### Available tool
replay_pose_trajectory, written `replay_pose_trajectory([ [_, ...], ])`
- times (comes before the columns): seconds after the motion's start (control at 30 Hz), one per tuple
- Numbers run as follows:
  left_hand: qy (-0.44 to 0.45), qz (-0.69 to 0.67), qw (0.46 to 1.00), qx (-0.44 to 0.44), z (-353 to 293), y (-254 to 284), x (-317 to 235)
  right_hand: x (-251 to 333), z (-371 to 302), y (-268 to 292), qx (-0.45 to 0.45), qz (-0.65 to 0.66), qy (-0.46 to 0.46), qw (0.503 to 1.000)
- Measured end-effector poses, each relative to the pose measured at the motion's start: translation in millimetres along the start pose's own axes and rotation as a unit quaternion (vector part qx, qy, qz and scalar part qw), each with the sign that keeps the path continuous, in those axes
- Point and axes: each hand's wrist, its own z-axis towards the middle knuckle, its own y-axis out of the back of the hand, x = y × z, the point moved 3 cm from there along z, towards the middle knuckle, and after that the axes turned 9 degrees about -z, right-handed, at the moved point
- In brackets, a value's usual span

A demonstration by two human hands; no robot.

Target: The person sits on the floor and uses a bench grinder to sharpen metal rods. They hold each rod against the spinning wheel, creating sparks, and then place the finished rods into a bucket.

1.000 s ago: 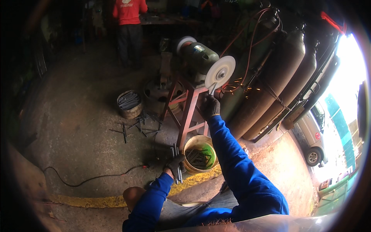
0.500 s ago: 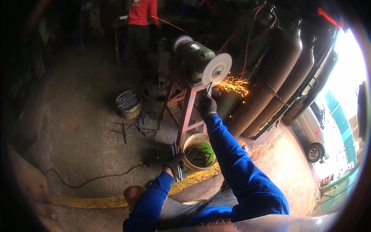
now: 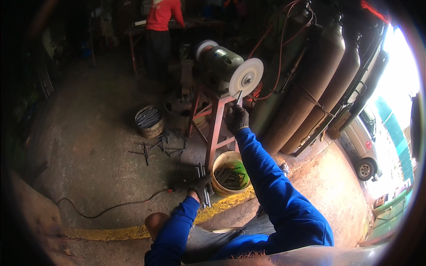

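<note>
My gloved right hand is closed on a short ribbed metal rod, which points up at the lower edge of the grinder's pale disc. I see no sparks; whether rod and disc touch, I cannot tell. The green bench grinder sits on a reddish metal stand. Lower down, my gloved left hand grips several grey metal rods, held roughly upright beside a pale bucket. Inside the bucket lie more short rods and something bright green.
Another bucket full of rods stands left of the stand, with loose rods on the floor. Tall gas cylinders lean at right, chained. A cable crosses the floor. A person in red stands at a far bench; a van is outside.
The sparks at the disc have stopped, and the rod's tip now shows below the disc's rim. The person in red has shifted at the bench. My left hand stays nearly in place.
</note>
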Motion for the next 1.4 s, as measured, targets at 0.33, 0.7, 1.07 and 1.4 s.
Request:
replay_pose_trajectory([
  [0.33, -0.009, 0.006, 1.000, -0.027, -5, -9, -1, -27, -1, -23, -0.001, 0.040, -0.001, 0.999],
  [0.7, 0.020, 0.020, 1.000, -0.004, 9, 0, 8, -58, 1, -43, 0.070, 0.121, -0.135, 0.981],
  [1.07, -0.009, 0.023, 1.000, 0.006, 11, 8, 5, -42, -5, -41, 0.053, 0.650, -0.371, 0.661],
  [1.4, -0.021, -0.006, 1.000, -0.009, 4, -12, 1, -69, 2, -36, 0.095, 0.306, -0.077, 0.944],
])
